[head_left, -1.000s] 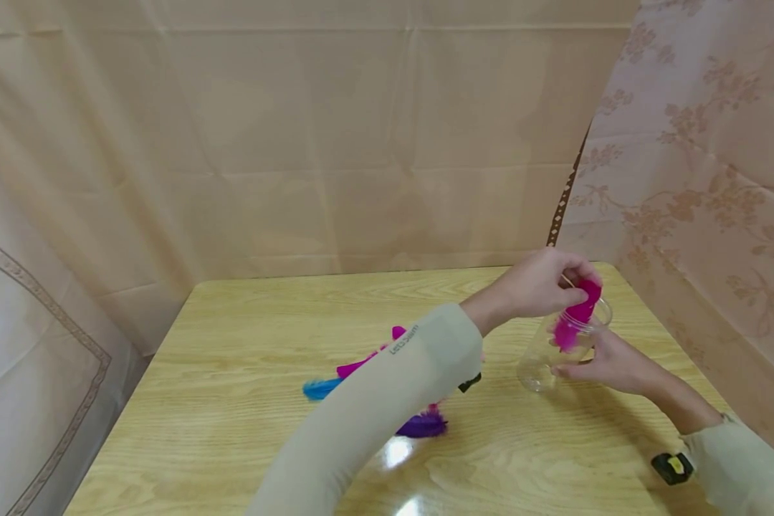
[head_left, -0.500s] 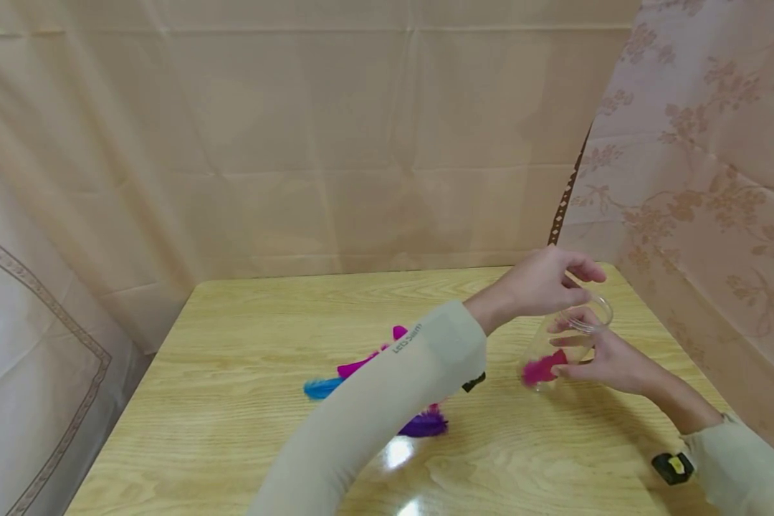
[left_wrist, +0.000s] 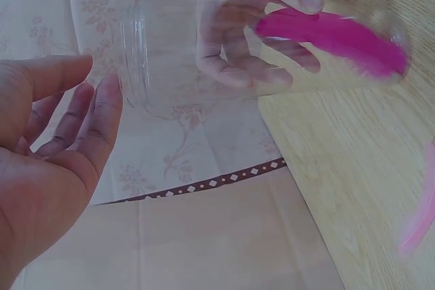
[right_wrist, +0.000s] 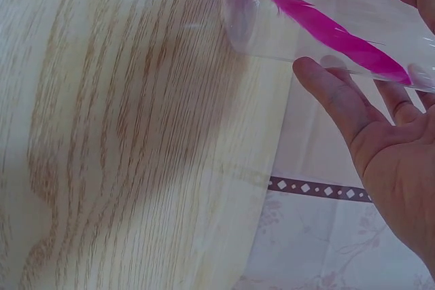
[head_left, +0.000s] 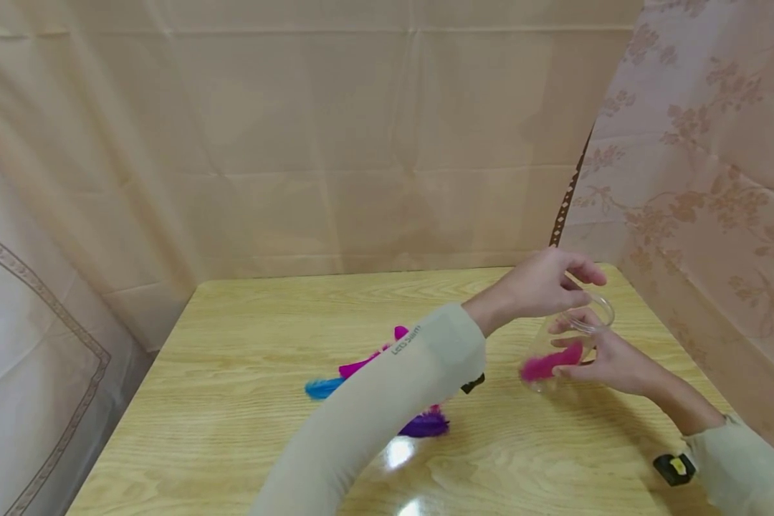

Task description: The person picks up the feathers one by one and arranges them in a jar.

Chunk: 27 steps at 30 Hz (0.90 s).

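Observation:
A clear plastic jar point(left_wrist: 173, 52) leans over the right part of the table, its mouth tipped up and away. My right hand point(head_left: 615, 362) grips it round the side, thumb and fingers on opposite walls. Inside lies one magenta feather point(left_wrist: 340, 39), slanting down to the jar's bottom. My left hand point(head_left: 542, 283) hovers at the jar's mouth with fingers loosely bent and nothing between them; in the left wrist view its fingertips point(left_wrist: 112, 86) come right beside the rim. The jar's bottom end point(right_wrist: 238, 11) shows close over the wood in the right wrist view.
On the wooden table point(head_left: 232, 444), left of the jar, lie a blue feather point(head_left: 324, 388), a purple feather point(head_left: 426, 424) and magenta feathers point(head_left: 360, 365), partly hidden under my left sleeve point(head_left: 387, 401). A pale pink feather point(left_wrist: 418, 219) shows in the left wrist view. Curtains hang behind and beside the table.
My left hand has let go of the magenta feather at the jar's mouth, and its fingers have spread. The feather has dropped to the jar's bottom. My right hand keeps its grip.

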Tool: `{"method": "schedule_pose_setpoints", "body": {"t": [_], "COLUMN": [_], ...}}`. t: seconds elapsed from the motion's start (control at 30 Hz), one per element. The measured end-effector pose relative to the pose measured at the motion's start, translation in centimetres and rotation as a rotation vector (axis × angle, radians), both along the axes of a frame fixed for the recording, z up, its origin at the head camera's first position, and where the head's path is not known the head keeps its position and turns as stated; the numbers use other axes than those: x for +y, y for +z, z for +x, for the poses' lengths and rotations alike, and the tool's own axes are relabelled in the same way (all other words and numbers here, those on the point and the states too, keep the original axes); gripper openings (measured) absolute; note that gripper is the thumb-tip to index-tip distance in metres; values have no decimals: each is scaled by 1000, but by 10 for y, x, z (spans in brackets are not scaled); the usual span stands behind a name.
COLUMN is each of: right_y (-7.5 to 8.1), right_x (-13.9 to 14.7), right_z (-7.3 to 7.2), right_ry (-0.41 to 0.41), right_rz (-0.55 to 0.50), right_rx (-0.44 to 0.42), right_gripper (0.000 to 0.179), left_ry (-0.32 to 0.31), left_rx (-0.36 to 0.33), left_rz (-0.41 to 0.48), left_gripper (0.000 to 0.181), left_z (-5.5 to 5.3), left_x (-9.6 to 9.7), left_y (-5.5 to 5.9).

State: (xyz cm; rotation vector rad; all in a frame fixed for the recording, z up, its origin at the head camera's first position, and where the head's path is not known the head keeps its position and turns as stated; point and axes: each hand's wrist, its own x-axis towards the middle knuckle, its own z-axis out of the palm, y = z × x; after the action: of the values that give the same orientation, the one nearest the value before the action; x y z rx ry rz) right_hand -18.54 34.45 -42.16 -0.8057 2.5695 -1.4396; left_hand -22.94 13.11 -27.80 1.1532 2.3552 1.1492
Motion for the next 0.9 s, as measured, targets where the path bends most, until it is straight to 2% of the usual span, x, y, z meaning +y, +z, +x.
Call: {"method": "schedule_pose_setpoints", "body": {"t": [0.17,0.27,0.43,0.63,0.77,0.9], "right_y": [0,0,0,1,1,1], "right_x": [-1,-2,-1,0,0,-1], "right_z": [1,1,1,2,2,3], "right_ry": [-18,-22,-30,-30,-32,-29], "right_rz": [15,17,27,42,49,40], "right_rx": [1,4,25,35,35,18], "right_gripper": [71,68,68,70,70,72], "left_ry": [-45,-51,-39,-7,-1,33], "left_rx": [-8,-8,-36,-52,-42,-20], "left_rz": [43,56,65,52,57,20], "left_gripper": [25,23,19,20,23,25], "left_z": [-4,-6,-9,-14,-19,-24], "left_x": [-9,-16,-26,-38,-47,-58], "left_y": [-1,-2,-6,-16,-24,-35]}}
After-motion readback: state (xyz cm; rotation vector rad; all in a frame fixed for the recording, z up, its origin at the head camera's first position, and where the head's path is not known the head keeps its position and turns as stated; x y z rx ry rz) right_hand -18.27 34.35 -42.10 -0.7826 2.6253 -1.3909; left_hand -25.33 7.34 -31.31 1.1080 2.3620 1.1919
